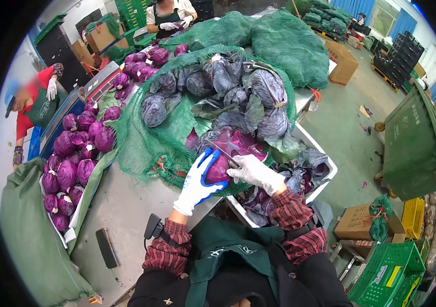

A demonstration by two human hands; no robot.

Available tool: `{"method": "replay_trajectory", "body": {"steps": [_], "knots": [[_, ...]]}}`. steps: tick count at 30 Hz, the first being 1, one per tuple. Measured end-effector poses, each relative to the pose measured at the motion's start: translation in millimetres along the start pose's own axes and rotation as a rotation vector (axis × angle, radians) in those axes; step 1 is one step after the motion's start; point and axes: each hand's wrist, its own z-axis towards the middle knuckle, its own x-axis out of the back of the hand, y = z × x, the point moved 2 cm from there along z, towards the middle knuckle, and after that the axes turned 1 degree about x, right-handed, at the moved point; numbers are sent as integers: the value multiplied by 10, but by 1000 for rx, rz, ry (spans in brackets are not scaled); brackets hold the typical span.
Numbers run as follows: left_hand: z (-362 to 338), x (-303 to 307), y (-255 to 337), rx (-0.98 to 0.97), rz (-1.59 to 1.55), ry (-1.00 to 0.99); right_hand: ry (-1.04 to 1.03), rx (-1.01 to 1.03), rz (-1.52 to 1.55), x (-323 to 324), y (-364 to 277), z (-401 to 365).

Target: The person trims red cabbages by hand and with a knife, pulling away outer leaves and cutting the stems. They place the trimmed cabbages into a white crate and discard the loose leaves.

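Note:
My left hand (196, 180), in a white glove with blue palm and fingers, is wrapped round the left side of a red cabbage (218, 170). In my right hand (259, 173), gloved in white, is a knife (222, 151) whose blade lies over the top of that cabbage; how deep it cuts cannot be seen. Loose purple leaves (241, 143) spread just beyond. Both hands are at the near edge of an open green mesh sack (136, 146), which holds several dark, unpeeled cabbages (266, 87).
Peeled purple cabbages (67, 174) are piled at the left, near a black phone-like object (107, 248) on the metal table (100, 210). A white bin (330, 166) with outer leaves stands below right. Full mesh sacks (289, 46) lie behind. Two other people work across and left.

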Motion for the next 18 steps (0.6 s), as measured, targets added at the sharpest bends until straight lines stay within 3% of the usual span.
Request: {"method": "replay_trajectory", "body": {"steps": [5,8,10,11,12,14,16,18], "knots": [[-17,-79,-5,-83,47,5,25,45,-36,-30,165,-43],[-24,-84,35,-78,54,12,189,32,4,-136,233,-5],[-45,-81,29,-69,55,29,662,51,-317,-132,489,111],[-83,-92,-17,-84,6,55,758,-69,-173,-132,808,192],[-98,-82,-60,-105,-42,82,897,23,-370,-98,1029,166],[-152,-51,-134,-96,-81,90,835,-250,98,-32,1146,54],[-158,-36,-148,-75,-133,90,710,-100,141,-64,628,-118],[-145,-27,-71,-126,-61,20,601,62,-52,-180,255,-97]]}}
